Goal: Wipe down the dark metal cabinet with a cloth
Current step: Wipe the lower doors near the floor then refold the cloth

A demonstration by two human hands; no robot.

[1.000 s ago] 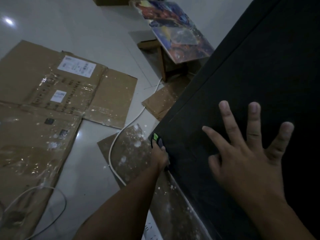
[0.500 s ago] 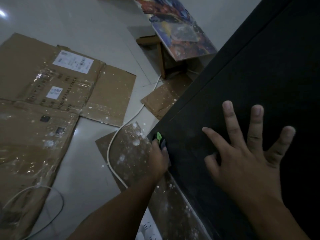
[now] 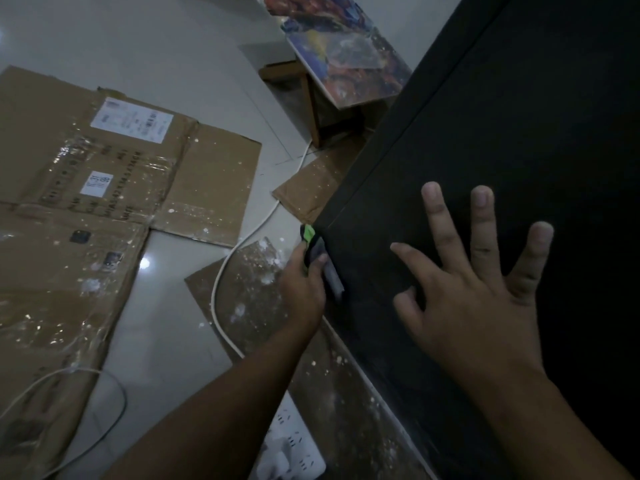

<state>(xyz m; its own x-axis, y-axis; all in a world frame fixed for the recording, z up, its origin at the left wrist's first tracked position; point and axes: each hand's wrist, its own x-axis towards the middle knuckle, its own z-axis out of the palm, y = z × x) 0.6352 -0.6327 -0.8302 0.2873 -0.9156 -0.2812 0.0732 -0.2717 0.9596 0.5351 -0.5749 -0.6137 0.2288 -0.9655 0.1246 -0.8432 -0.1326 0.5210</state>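
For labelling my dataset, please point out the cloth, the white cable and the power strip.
cloth (image 3: 313, 245): head view, dark fold under its green patch.
white cable (image 3: 217, 289): head view, the middle of its bend.
power strip (image 3: 298, 441): head view, its socket face.

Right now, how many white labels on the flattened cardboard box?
2. The larger label sits near the far edge of the flattened cardboard box; the smaller label is below it, closer to the camera. Others may lie beyond the frame's left edge.
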